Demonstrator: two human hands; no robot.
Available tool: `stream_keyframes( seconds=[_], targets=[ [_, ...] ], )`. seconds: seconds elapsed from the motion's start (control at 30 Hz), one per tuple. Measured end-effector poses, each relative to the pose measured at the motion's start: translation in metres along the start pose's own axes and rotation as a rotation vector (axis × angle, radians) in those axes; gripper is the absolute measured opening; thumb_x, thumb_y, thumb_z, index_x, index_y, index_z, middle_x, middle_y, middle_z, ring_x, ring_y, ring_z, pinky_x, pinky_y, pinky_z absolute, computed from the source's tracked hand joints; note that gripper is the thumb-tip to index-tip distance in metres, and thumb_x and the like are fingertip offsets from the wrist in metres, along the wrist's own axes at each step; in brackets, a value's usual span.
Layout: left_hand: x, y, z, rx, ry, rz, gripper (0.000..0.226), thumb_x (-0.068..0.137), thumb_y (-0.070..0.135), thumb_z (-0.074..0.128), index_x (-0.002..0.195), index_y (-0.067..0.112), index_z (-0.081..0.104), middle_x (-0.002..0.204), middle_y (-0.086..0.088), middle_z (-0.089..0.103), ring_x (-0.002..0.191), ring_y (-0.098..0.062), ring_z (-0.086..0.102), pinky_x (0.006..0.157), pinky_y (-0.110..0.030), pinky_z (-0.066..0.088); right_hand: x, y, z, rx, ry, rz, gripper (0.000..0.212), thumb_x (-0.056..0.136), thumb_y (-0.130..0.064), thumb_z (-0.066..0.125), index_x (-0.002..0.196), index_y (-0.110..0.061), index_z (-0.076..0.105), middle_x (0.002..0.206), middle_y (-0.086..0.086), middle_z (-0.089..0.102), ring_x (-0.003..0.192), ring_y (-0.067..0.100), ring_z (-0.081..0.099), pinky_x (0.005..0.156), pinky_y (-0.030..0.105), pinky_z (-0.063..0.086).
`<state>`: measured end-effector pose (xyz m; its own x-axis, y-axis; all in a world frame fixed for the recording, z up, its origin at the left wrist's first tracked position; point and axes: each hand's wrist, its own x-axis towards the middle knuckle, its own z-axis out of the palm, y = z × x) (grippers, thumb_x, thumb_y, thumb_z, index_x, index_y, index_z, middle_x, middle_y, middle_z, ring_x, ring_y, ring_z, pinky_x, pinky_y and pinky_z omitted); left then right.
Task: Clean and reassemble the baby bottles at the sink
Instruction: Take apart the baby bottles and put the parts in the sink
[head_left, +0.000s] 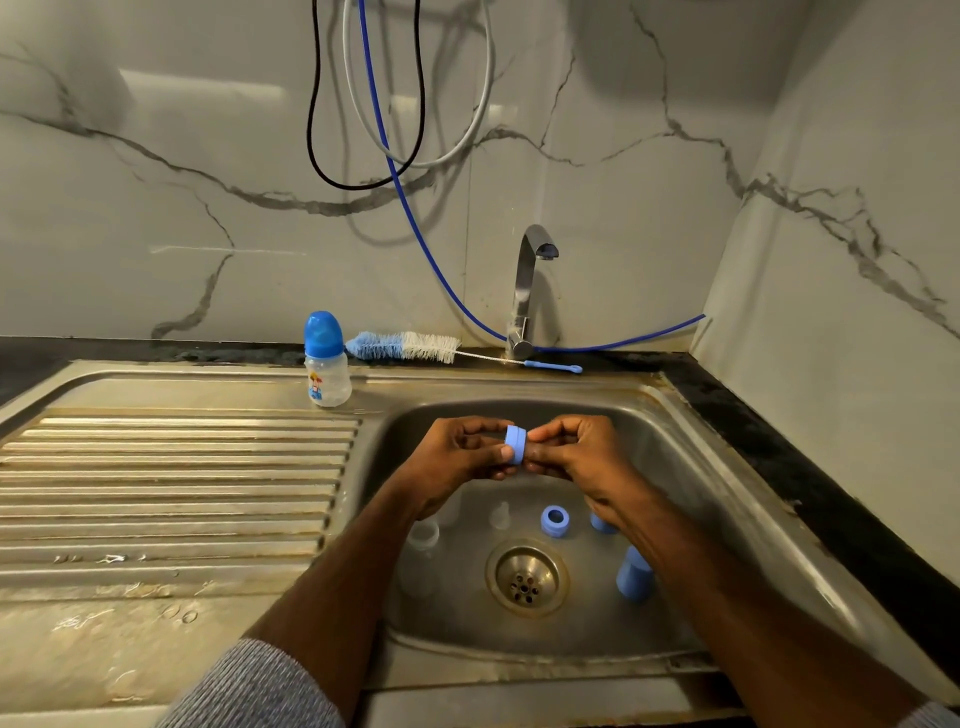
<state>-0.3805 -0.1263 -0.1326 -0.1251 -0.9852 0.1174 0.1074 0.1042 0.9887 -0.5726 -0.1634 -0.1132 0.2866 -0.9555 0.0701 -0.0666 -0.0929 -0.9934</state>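
Observation:
Over the steel sink basin, my left hand pinches a blue bottle ring on its side. My right hand meets the ring from the right, its fingertips curled against the ring's open face; what they hold is hidden. In the basin below lie a second blue ring, a blue cap, another blue piece partly under my right wrist, a clear teat and a clear bottle body. An assembled bottle with a blue cap stands on the sink's back ledge.
A blue-and-white bottle brush lies along the back ledge by the chrome tap. The drain sits mid-basin. A ribbed drainboard spreads to the left. Hoses and cables hang down the marble wall.

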Motion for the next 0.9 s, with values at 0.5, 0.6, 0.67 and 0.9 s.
stream_keyframes(
  seconds=[0.5, 0.6, 0.67, 0.9],
  targets=[
    [0.005, -0.005, 0.01, 0.198, 0.087, 0.111, 0.042, 0.083, 0.002, 0.078, 0.121, 0.015, 0.069, 0.11, -0.003, 0.074, 0.101, -0.017, 0.073, 0.084, -0.031, 0.061, 0.007, 0.004, -0.007, 0.286, 0.063, 0.253, 0.011, 0.089, 0.002, 0.068, 0.094, -0.007, 0.07, 0.083, 0.009, 0.075, 0.069, 0.013, 0.072, 0.061, 0.023, 0.058],
    [0.007, -0.006, 0.014, 0.187, 0.095, 0.12, 0.043, 0.082, 0.004, 0.079, 0.123, 0.011, 0.068, 0.112, -0.006, 0.074, 0.103, -0.02, 0.073, 0.088, -0.036, 0.06, 0.006, 0.006, -0.005, 0.264, 0.056, 0.231, 0.011, 0.091, -0.002, 0.067, 0.095, -0.01, 0.072, 0.083, 0.006, 0.076, 0.069, 0.011, 0.072, 0.059, 0.022, 0.056],
    [0.007, -0.005, 0.017, 0.18, 0.111, 0.129, 0.044, 0.081, 0.007, 0.08, 0.123, 0.01, 0.069, 0.112, -0.006, 0.074, 0.103, -0.021, 0.073, 0.089, -0.036, 0.06, 0.005, 0.006, -0.004, 0.2, 0.047, 0.198, 0.012, 0.091, -0.005, 0.066, 0.097, -0.014, 0.073, 0.084, 0.003, 0.078, 0.068, 0.008, 0.072, 0.056, 0.02, 0.055],
    [0.006, -0.004, 0.013, 0.131, 0.176, 0.107, 0.035, 0.08, 0.005, 0.08, 0.113, 0.013, 0.07, 0.101, -0.005, 0.078, 0.093, -0.022, 0.076, 0.077, -0.029, 0.062, 0.007, 0.007, -0.003, 0.137, 0.049, 0.14, 0.015, 0.094, -0.005, 0.062, 0.096, -0.014, 0.074, 0.087, 0.003, 0.078, 0.074, 0.009, 0.072, 0.065, 0.025, 0.056]
  ],
)
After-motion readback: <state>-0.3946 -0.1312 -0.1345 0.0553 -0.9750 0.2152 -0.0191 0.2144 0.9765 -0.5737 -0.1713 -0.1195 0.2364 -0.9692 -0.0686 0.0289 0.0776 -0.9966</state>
